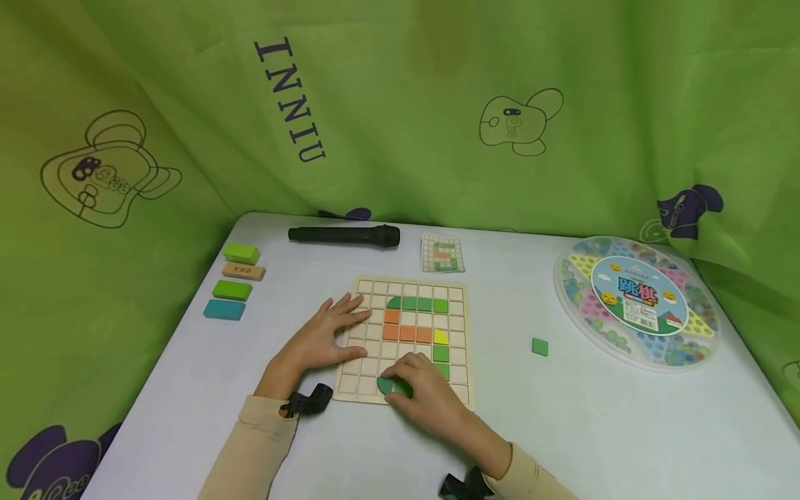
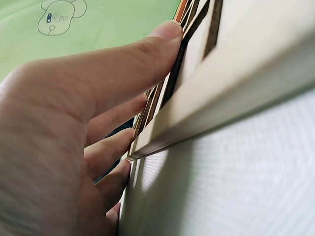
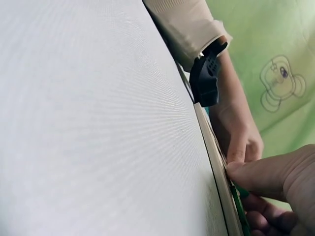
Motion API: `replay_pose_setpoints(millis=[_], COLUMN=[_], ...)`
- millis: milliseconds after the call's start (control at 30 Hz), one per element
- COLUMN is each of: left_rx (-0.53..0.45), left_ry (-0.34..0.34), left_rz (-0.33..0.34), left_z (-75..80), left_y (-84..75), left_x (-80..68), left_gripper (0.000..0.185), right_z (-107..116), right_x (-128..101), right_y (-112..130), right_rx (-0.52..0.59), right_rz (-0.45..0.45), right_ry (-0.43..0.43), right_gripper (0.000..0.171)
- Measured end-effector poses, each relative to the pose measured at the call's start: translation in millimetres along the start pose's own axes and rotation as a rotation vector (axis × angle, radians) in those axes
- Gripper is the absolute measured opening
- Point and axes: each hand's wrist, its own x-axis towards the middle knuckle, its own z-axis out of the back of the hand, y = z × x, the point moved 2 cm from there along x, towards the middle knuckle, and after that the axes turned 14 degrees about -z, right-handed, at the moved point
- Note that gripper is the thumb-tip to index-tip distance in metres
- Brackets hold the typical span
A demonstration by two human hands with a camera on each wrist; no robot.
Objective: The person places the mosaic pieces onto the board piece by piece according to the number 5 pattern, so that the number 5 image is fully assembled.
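Observation:
A wooden grid board [image 1: 369, 333] lies mid-table with green, orange and yellow tiles set in its cells. My left hand [image 1: 334, 332] lies flat with straight fingers on the board's left side; in the left wrist view its fingers [image 2: 123, 64] press against the board's edge [image 2: 236, 73]. My right hand [image 1: 409, 385] sits at the board's near edge, fingers curled over a green rounded tile [image 1: 385, 384]. The right wrist view shows my thumb [image 3: 266, 174] on the board's rim [image 3: 216, 162] and a sliver of that green tile [image 3: 241, 199].
A loose green square tile [image 1: 540, 346] lies right of the board. A round marble game box [image 1: 637, 300] stands far right, a pattern card [image 1: 442, 253] and a black cylinder [image 1: 344, 235] behind the board, several coloured blocks [image 1: 232, 290] at the left. Green curtain surrounds the white table [image 1: 562, 430].

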Motion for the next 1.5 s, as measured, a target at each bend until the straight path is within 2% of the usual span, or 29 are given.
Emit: replay_pose_setpoints(millis=[267,533,667,800,1033,1267,1367,1500], left_rx=[0.004,0.010,0.001,-0.005,-0.003,-0.003,0.002,0.005], left_ry=[0.002,-0.002,0.000,0.005,0.010,0.009,0.013,0.011], left_rz=[-0.005,-0.016,-0.021,-0.023,-0.022,-0.017,-0.018,-0.024], left_z=[1.3,4.0,3.4,2.1,2.0,2.9,3.0,2.2], left_y=[-0.5,-2.8,-3.6,-4.1,-5.3,-5.3,-4.9,-3.7], left_x=[3.0,1.5,0.8,1.1,1.4,1.1,1.0,0.7], left_gripper=[0.074,0.074,0.074,0.074,0.074,0.074,0.074,0.075], right_z=[-0.5,2.8,13.2,30.7,69.4,113.6,129.0,138.7], right_x=[-0.2,0.8,-1.5,-4.8,-17.6,-37.8,-45.9,-51.5], right_y=[-3.0,-3.4,-4.7,-12.6,-54.6,-113.7,-135.5,-158.3], right_rx=[0.029,0.014,0.046,0.086,0.054,-0.009,-0.030,-0.055], right_rz=[0.010,0.003,-0.027,-0.062,-0.082,-0.226,-0.310,-0.380], right_ry=[-0.021,0.030,0.052,0.018,-0.135,-0.310,-0.333,-0.310], right_gripper=[0.026,0.030,0.032,0.034,0.039,0.040,0.040,0.037])
